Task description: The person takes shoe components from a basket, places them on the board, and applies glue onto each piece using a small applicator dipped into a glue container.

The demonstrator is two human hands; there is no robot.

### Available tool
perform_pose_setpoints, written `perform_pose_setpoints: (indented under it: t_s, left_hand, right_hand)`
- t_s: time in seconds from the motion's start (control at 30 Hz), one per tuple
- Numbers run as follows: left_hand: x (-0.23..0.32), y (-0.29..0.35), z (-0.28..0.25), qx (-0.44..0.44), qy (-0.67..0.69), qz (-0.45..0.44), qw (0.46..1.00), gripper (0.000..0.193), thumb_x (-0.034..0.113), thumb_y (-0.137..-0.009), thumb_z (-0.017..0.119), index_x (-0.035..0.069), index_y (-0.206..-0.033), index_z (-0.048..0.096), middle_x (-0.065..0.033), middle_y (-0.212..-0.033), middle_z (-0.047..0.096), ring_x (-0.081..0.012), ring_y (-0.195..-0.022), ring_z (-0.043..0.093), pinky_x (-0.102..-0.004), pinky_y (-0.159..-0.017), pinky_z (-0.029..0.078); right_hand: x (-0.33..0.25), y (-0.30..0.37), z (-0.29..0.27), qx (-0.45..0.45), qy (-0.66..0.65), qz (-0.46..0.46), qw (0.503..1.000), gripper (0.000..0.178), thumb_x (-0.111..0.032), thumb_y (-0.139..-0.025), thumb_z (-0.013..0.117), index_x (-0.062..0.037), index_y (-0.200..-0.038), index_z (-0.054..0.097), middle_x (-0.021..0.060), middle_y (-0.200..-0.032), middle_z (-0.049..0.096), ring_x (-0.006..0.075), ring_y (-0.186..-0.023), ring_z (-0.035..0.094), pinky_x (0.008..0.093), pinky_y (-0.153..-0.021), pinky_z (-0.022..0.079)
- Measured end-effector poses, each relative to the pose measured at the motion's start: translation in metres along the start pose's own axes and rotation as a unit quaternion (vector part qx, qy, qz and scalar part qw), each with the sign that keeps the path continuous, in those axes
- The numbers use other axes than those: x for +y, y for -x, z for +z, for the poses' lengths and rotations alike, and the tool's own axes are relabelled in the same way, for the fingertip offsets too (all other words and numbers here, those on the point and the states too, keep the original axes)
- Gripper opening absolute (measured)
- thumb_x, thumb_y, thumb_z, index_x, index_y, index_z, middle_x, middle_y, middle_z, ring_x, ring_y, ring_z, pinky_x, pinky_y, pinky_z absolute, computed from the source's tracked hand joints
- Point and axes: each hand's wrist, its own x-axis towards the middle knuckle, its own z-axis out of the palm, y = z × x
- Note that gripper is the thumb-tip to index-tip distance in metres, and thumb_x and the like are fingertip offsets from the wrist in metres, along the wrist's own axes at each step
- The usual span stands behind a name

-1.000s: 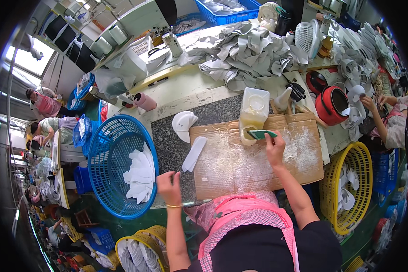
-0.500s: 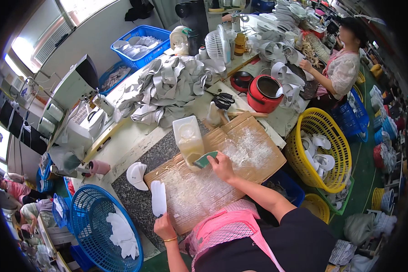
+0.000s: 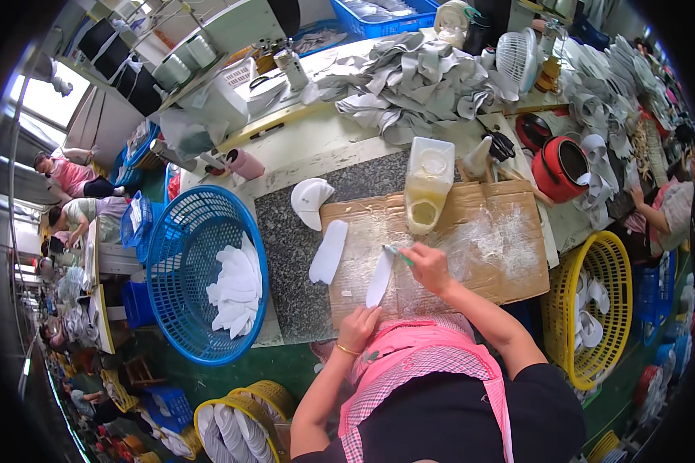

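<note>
My left hand [image 3: 357, 328] is closed, fingertips pressed on the near end of a flat white shoe-shaped piece [image 3: 379, 282] lying on the cardboard [image 3: 471, 270]. In my right hand [image 3: 429, 268] is a small green scraper [image 3: 398, 255], its edge against the far end of that piece. Just beyond stands a cut-open translucent plastic container [image 3: 432, 171] with yellowish liquid, probably glue. A second flat white piece [image 3: 329, 251] lies across the cardboard's left edge. Farther back, a curved white piece [image 3: 310, 202] rests on the speckled board [image 3: 293, 297].
At left is a blue basket [image 3: 157, 289] with white pieces; at right, a yellow basket [image 3: 550, 309] with more. A grey fabric heap [image 3: 421, 85], a red pot [image 3: 556, 171], black scissors [image 3: 502, 143] and a white fan [image 3: 517, 62] stand farther back. A co-worker [image 3: 668, 212] sits at right.
The view has turned left. My right hand brought the scraper from the container's mouth down to a white piece. My left hand moved from the cardboard's left edge to that piece's near end.
</note>
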Motion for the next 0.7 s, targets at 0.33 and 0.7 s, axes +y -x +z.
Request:
perform_pose_setpoints:
  t_s: [0.33, 0.7]
  left_hand:
    - [-0.002, 0.001, -0.005, 0.075, -0.068, -0.032, 0.994, 0.021, 0.019, -0.084, 0.071, 0.015, -0.078, 0.051, -0.0023, -0.072, 0.050, -0.0210, -0.067, 0.055, -0.0356, -0.054, 0.044]
    - [-0.002, -0.004, -0.005, 0.077, -0.057, -0.023, 0.995, 0.029, 0.015, -0.083, 0.076, 0.013, -0.074, 0.049, -0.0036, -0.069, 0.050, -0.0229, -0.061, 0.053, -0.0382, -0.049, 0.042]
  right_hand:
    - [-0.021, 0.015, -0.005, -0.185, -0.150, -0.084, 0.968, 0.018, -0.018, -0.086, 0.071, -0.0138, -0.103, 0.071, 0.0059, -0.080, 0.063, 0.0283, -0.063, 0.066, 0.0422, -0.053, 0.051]
    - [-0.005, 0.003, 0.012, -0.053, -0.009, 0.006, 0.999, 0.019, -0.012, -0.082, 0.073, -0.0119, -0.100, 0.069, 0.0072, -0.085, 0.061, 0.0287, -0.071, 0.068, 0.0411, -0.060, 0.054]
